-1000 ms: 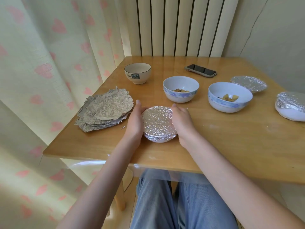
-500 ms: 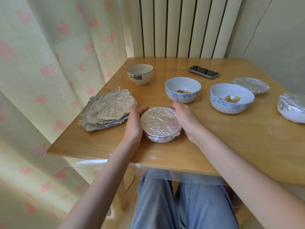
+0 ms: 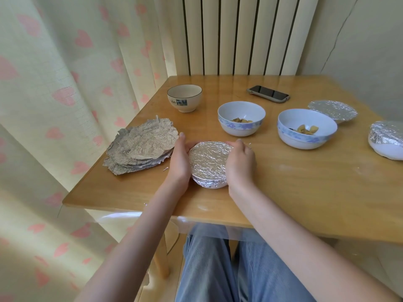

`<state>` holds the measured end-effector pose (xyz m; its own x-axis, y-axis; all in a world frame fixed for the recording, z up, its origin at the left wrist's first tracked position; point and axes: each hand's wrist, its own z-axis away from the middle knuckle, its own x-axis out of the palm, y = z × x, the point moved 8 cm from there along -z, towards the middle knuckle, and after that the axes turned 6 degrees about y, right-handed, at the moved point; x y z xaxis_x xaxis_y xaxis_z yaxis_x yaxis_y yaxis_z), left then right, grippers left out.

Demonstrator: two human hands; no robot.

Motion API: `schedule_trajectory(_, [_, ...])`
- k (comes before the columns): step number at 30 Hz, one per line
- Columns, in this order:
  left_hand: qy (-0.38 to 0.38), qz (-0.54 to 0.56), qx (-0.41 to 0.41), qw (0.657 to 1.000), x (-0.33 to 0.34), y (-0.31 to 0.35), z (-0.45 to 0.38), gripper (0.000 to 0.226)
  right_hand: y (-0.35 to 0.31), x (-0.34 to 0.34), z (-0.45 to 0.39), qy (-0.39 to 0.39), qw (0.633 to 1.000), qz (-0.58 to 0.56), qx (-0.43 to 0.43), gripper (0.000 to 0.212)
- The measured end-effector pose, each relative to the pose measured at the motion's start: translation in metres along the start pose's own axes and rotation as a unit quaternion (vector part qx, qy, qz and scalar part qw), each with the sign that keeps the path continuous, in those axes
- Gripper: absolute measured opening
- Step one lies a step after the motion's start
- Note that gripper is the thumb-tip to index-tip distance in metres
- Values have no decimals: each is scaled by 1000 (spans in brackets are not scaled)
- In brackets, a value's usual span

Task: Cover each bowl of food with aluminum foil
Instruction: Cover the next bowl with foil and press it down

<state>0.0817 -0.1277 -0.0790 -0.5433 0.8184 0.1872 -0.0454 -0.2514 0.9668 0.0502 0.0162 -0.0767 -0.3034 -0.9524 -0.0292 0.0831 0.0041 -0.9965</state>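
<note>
Cupping the foil-covered bowl (image 3: 209, 164) from both sides, I have my left hand (image 3: 179, 160) against its left wall and my right hand (image 3: 240, 164) against its right, fingers of each curled round the rim where the foil folds down. The left thumb lies straight along the far left edge; the right fingertips (image 3: 239, 141) bend over the far right edge. The bowl sits on the wooden table (image 3: 305, 188) near its front edge, right in front of me, and its foil is pulled tight and wrinkled across the top, with a strip of white bowl showing below the foil skirt.

Just left of my left hand lies a stack of foil sheets (image 3: 141, 147) (crumpled, rough-edged, dull grey on top). Beyond the covered bowl stand two uncovered blue-patterned bowls with bits of yellowish food in them: the nearer-left one (image 3: 241, 118) and a larger one (image 3: 307, 128) to its right. A cream bowl with a dark rim (image 3: 184, 97) stands further back on the left; I cannot see anything inside it. At the right, a second foil-covered dish (image 3: 333, 110) sits behind the larger blue bowl, and a third foil-topped white bowl (image 3: 387, 139) is cut off by the frame edge. A phone (image 3: 268, 93) lies face up near the far edge, screen dark. A heart-print curtain (image 3: 65, 83) hangs at the left.
</note>
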Motion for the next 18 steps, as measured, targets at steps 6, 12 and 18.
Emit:
schedule_trajectory(6, [164,-10,25,986,-9,-9,2,54,-15,28,-30,-191,980,45,14,44])
schedule_trajectory(12, [137,-5,25,990,-15,-11,3,61,-16,30,-36,-243,967,71,1,52])
schedule_trajectory(18, [89,13,40,995,-9,7,-10,60,-10,-10,-22,-32,998,-51,17,30])
